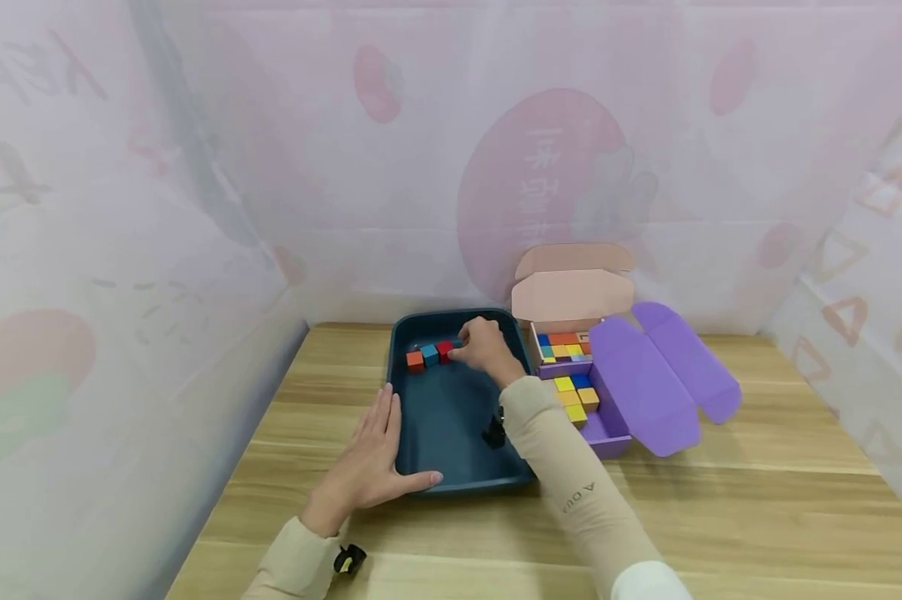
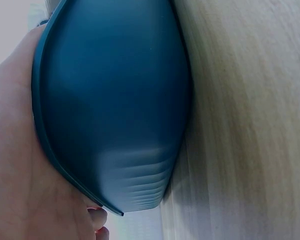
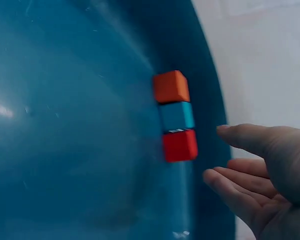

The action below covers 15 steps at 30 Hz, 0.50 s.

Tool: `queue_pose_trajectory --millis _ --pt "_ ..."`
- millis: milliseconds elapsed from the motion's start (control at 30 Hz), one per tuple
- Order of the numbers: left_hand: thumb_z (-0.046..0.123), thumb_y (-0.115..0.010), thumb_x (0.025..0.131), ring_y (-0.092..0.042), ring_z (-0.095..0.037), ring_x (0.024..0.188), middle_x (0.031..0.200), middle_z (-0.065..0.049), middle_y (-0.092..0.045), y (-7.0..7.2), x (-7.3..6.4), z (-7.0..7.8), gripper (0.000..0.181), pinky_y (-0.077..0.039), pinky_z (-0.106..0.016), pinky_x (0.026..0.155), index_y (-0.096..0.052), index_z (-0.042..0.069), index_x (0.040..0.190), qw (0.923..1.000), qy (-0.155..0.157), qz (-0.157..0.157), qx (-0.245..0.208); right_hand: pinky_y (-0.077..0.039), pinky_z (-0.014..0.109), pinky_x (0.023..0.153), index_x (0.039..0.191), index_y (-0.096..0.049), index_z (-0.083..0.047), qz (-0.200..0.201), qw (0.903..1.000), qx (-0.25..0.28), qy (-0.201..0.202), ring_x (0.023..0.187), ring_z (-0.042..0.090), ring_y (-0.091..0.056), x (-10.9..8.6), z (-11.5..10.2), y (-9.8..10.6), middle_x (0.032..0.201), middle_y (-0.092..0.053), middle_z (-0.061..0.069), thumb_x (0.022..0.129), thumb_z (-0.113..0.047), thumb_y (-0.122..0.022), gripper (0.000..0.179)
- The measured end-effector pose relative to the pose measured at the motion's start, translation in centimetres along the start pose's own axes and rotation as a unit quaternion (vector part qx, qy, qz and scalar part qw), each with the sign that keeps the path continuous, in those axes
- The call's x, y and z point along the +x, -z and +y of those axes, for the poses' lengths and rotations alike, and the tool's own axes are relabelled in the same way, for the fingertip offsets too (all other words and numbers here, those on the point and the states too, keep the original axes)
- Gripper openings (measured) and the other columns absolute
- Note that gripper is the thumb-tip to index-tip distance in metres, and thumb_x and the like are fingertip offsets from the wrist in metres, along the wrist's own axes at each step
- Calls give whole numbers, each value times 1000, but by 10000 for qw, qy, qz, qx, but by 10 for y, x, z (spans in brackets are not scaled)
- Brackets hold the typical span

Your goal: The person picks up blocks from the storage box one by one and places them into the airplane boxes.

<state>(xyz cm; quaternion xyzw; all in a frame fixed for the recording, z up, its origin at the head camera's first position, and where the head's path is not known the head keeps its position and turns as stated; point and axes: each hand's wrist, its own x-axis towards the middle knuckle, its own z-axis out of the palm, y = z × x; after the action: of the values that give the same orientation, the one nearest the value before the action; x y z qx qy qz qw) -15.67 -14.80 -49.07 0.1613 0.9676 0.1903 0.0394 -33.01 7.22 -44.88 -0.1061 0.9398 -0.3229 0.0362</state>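
Inside a dark teal tray (image 1: pixel 443 433), an orange block (image 1: pixel 415 362), a light blue block (image 1: pixel 430 356) and a red block (image 1: pixel 444 352) stand in a row near the far wall. My right hand (image 1: pixel 484 346) hovers by the red end of that row. The right wrist view has its thumb and fingertips (image 3: pixel 217 180) parted, nothing between them, a little away from the red block (image 3: pixel 180 146). My left hand (image 1: pixel 368 467) rests along the tray's near left corner, fingers straight, palm against the rim (image 2: pixel 37 110).
Right of the tray stands an open purple box (image 1: pixel 608 446) holding yellow, orange and blue blocks, its lid (image 1: pixel 646 383) folded out to the right. Behind it, an open pink box (image 1: pixel 571 296) holds several coloured blocks. A printed cloth (image 1: pixel 421 183) hangs behind the wooden table (image 1: pixel 759 467).
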Motion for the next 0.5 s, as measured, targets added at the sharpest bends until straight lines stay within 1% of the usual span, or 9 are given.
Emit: queue_pose_trajectory --millis 67,133,233,333,400,500 --pt "92 -59 79 4 -36 167 179 -17 9 1 -1 -1 141 -9 -57 135 -3 -2 168 10000 1 14 -16 -61 47 101 129 -71 2 141 9998 82 -74 112 32 -68 4 -2 -12 129 -71 18 95 -22 -81 43" --pt "91 -60 79 5 -36 167 178 -17 9 2 -3 -2 140 -9 -57 135 -3 -2 167 10000 1 11 -11 -62 45 97 124 -74 2 230 9997 71 -108 106 30 -68 8 -3 -22 124 -72 18 95 -22 -82 39" --pt "91 -59 80 4 -36 167 178 -17 10 2 -5 -2 140 -10 -57 135 -3 -2 167 10000 0 7 4 -63 40 87 109 -77 1 309 9994 -50 -119 93 26 -67 12 -3 -36 112 -74 16 94 -23 -82 29" --pt "91 -59 80 4 -36 167 179 -17 9 1 -7 -2 140 -10 -57 135 -3 -3 167 10000 15 -1 3 -59 35 78 97 -77 0 318 9992 -146 -172 82 23 -64 16 -1 -46 99 -74 14 93 -22 -83 23" --pt "91 -59 80 4 -37 167 178 -17 10 0 -7 -2 140 -9 -57 135 -3 -3 167 10000 19 -10 -10 -57 34 74 94 -76 -1 312 9991 -163 -236 78 22 -63 17 0 -50 95 -73 13 93 -21 -83 22" --pt "91 -59 79 4 -36 167 179 -16 11 0 -7 -2 140 -9 -56 135 -2 -1 168 10000 32 -4 -33 -57 33 72 95 -76 -1 358 9988 -123 -303 77 22 -63 19 2 -52 93 -72 13 94 -20 -82 20"
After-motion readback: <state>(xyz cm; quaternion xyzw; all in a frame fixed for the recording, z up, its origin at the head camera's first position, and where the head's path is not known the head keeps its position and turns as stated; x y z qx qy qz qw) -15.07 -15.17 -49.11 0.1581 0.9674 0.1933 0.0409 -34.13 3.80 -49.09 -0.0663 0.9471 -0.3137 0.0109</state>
